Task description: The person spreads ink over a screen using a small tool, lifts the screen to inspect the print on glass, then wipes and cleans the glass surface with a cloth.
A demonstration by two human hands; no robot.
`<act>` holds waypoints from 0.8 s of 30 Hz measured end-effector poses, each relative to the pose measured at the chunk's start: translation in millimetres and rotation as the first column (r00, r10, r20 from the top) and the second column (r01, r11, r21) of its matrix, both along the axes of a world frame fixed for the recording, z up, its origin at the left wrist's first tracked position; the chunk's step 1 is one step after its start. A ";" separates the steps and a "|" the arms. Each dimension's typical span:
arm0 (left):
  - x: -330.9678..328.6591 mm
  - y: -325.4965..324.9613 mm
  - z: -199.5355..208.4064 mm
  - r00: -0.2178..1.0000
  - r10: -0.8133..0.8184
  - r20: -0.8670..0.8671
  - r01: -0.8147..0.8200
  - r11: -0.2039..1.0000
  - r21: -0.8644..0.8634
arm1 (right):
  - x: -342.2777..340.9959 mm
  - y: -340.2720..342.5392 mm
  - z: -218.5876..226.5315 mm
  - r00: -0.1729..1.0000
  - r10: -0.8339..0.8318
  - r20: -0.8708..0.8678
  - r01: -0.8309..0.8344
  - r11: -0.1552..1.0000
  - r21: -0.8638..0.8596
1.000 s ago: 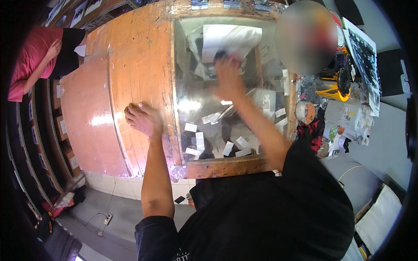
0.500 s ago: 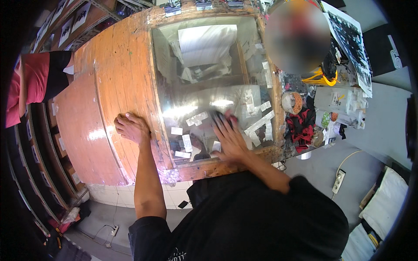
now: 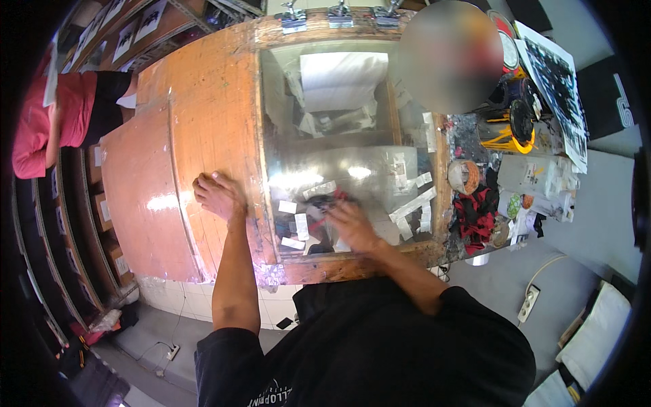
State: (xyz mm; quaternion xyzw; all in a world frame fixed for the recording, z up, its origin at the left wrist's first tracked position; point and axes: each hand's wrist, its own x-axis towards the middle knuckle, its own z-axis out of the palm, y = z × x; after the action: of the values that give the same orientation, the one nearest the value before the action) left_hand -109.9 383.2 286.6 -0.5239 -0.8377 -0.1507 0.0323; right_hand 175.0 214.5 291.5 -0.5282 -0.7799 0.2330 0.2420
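Observation:
My right hand (image 3: 352,222) presses a bunched dark cloth (image 3: 324,202) with some red in it onto a glass pane (image 3: 305,154) set in a wooden frame. Both hand and cloth are slightly blurred, and the cloth is partly hidden by the fingers. My left hand (image 3: 218,195) rests on the orange-brown wooden tabletop (image 3: 210,122) left of the glass, its fingers loosely bent and holding nothing. Several pale tape strips (image 3: 293,242) stick to the pane around the cloth. A white sheet (image 3: 344,80) shows at the far part of the glass.
Metal clamps (image 3: 340,15) line the far edge. At the right stand an orange-and-white tape roll (image 3: 464,177), red and black rags (image 3: 473,216) and a clear plastic box (image 3: 532,175). A person in a pink shirt (image 3: 71,102) stands at the left by shelves (image 3: 74,203).
My right hand has slid the cloth leftward over the glass, nearer the tape strips. My left hand stays on the wood, its fingers a little more bent. The whole view has shifted slightly.

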 end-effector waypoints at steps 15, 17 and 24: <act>6.6 -1.2 4.9 1.000 -0.004 0.004 0.004 1.000 -0.022 | 60.8 71.8 -9.0 0.928 -0.141 0.346 0.170 0.984 -0.056; 4.5 5.6 3.7 1.000 0.005 0.006 -0.005 1.000 0.004 | 34.1 23.9 17.0 0.960 0.038 0.278 0.010 0.986 -0.169; 7.5 6.0 6.8 1.000 0.014 0.005 -0.014 1.000 -0.023 | 132.7 159.2 5.0 0.784 -0.440 0.438 0.427 0.894 0.136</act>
State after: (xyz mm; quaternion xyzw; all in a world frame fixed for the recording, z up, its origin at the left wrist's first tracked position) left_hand -102.4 389.3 293.4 -0.5181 -0.8431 -0.1420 0.0252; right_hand 307.7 373.6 296.5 -0.7292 -0.6755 0.0288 0.1060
